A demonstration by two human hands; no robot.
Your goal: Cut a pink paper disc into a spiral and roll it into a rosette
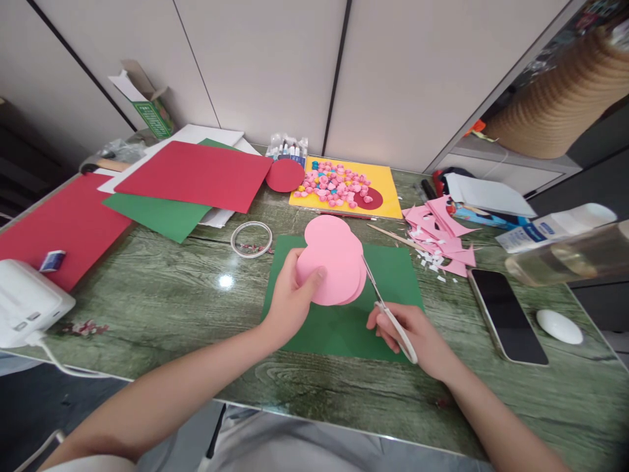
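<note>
My left hand pinches a small stack of pink paper circles, fanned out so their rounded edges overlap, with the thumb on top. My right hand grips white-handled scissors, whose blades point up and to the left and meet the right edge of the pink paper. Whether the blades are apart I cannot tell. Beneath both hands a green paper sheet lies flat on the table. Pink paper scraps and small white bits are heaped to the right, beyond my right hand.
Left of the green sheet lies a tape roll. Red sheets are stacked behind it. Yellow paper at the back carries many small pink balls. A phone, a white mouse and a bottle are at right; a white charger at left.
</note>
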